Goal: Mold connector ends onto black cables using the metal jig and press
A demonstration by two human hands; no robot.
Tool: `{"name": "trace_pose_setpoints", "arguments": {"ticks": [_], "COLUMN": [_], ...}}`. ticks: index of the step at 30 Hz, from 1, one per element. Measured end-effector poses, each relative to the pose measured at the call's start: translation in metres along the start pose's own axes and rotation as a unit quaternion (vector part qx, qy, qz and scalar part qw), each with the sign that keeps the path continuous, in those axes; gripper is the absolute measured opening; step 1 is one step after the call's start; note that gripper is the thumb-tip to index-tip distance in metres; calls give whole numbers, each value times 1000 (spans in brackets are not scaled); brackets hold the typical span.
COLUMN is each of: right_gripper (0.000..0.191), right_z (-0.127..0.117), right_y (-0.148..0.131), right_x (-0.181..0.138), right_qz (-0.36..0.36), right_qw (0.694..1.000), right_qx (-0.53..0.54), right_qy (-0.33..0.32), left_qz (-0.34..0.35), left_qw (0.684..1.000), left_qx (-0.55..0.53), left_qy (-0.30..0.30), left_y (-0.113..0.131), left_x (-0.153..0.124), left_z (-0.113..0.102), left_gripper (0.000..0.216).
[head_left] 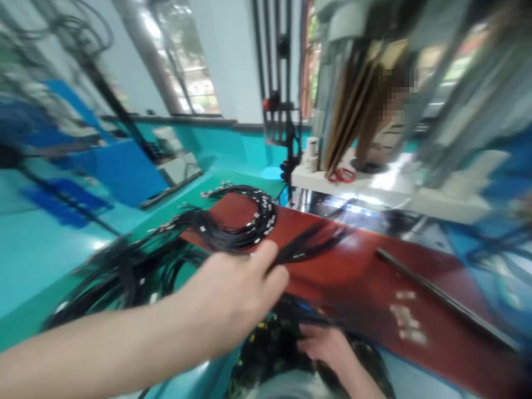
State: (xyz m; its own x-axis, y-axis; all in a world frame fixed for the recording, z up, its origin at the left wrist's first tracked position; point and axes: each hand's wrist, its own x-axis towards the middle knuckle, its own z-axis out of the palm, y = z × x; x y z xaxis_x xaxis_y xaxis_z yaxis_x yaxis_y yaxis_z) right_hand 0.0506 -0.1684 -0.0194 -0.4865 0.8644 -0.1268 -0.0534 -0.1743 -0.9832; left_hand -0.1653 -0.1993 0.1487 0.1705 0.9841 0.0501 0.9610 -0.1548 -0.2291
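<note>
My left hand (239, 288) reaches over the red-brown board with its fingers closed round a bundle of black cables (310, 246). The cables' loose ends stick out past the thumb to the right. Lower down, close to my lap, my right hand (326, 349) is beside more black cables (307, 313). Its fingers are blurred, and whether they grip a cable is unclear. Just beyond my left hand, a curved bundle of black cables with white tags (264, 213) lies on the board.
More coiled cables (120, 277) lie on the green surface at the left. On the red-brown board (344, 271) are a long dark rod (440, 293) and several small pale pieces (407, 318). A white machine ledge (353, 185) with a red ring (343, 175) stands behind. Blue bins (112, 169) are far left.
</note>
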Motion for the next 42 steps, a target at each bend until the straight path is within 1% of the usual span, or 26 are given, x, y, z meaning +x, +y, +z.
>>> {"name": "trace_pose_setpoints", "arguments": {"ticks": [2, 4, 6, 7, 8, 11, 13, 15, 17, 18, 19, 21, 22, 24, 25, 27, 29, 30, 33, 35, 37, 38, 39, 40, 41, 42], "right_gripper": [47, 48, 41, 36, 29, 22, 22, 23, 25, 27, 29, 36, 39, 42, 42, 38, 36, 37, 40, 39, 37, 36, 35, 35, 37, 38], "right_z": [-6, -19, -35, -42, -48, -58, -61, -64, -68, -72, -77, -91, -100, -119, -128, -138, -138, -135, -126, -130, -147, -159, -171, -184, -195, -205], "right_y": [-9, -16, -19, -19, -17, -12, -11, -12, -14, -15, -16, -19, -22, -31, -36, -47, -56, -59, -61, -57, -54, -52, -51, -50, -48, -47], "right_x": [7, 14, 19, 20, 22, 28, 33, 36, 38, 39, 39, 39, 39, 41, 43, 46, 51, 53, 61, 65, 66, 65, 62, 58, 53, 47], "right_qz": [2, -5, -22, -28, -31, -22, -38, -71, -89, -88, -84, -89, -103, -143, -161, -172, -140, -110, -46, -47, -66, -74, -82, -86, -84, -70], "right_qw": [996, 976, 942, 931, 930, 946, 957, 966, 975, 978, 980, 974, 966, 951, 951, 963, 976, 981, 990, 990, 983, 974, 957, 926, 882, 829], "right_qx": [89, 215, 326, 353, 355, 301, 252, 193, 135, 116, 115, 161, 190, 207, 177, 59, -58, -90, -86, -66, -92, -138, -210, -307, -415, -518], "right_qy": [15, 40, 73, 86, 94, 115, 142, 158, 152, 147, 141, 135, 143, 179, 195, 197, 158, 135, 103, 112, 143, 163, 184, 202, 208, 201], "left_qz": [135, 220, 265, 278, 288, 309, 320, 319, 305, 295, 282, 251, 234, 206, 198, 189, 186, 184, 175, 164, 147, 138, 131, 126, 123, 121], "left_qw": [990, 974, 963, 959, 956, 949, 940, 923, 883, 853, 819, 759, 743, 737, 739, 739, 739, 739, 735, 712, 679, 664, 651, 640, 632, 625], "left_qx": [-29, -44, -43, -36, -29, -39, -101, -207, -341, -406, -460, -533, -552, -569, -573, -573, -574, -576, -589, -614, -652, -670, -687, -702, -713, -722], "left_qy": [-12, -19, -35, -47, -56, -59, -56, -62, -101, -142, -193, -277, -298, -300, -295, -299, -300, -297, -287, -299, -305, -302, -294, -286, -279, -272], "left_y": [20, 23, 16, 11, 7, 12, 31, 58, 88, 102, 113, 131, 137, 144, 146, 151, 157, 160, 170, 174, 175, 175, 174, 173, 172, 171], "left_x": [34, 63, 85, 93, 100, 110, 114, 120, 130, 137, 144, 158, 164, 172, 175, 178, 181, 183, 188, 192, 193, 194, 193, 193, 193, 192], "left_z": [18, 36, 55, 66, 76, 98, 103, 101, 97, 96, 95, 98, 101, 107, 109, 110, 107, 106, 105, 111, 120, 125, 129, 131, 133, 133], "left_gripper": [22, 21, 23, 23, 22, 16, 15, 27, 35, 33, 30, 25, 24, 22, 22, 21, 20, 18, 16, 17, 19, 20, 20, 19, 19, 19]}}
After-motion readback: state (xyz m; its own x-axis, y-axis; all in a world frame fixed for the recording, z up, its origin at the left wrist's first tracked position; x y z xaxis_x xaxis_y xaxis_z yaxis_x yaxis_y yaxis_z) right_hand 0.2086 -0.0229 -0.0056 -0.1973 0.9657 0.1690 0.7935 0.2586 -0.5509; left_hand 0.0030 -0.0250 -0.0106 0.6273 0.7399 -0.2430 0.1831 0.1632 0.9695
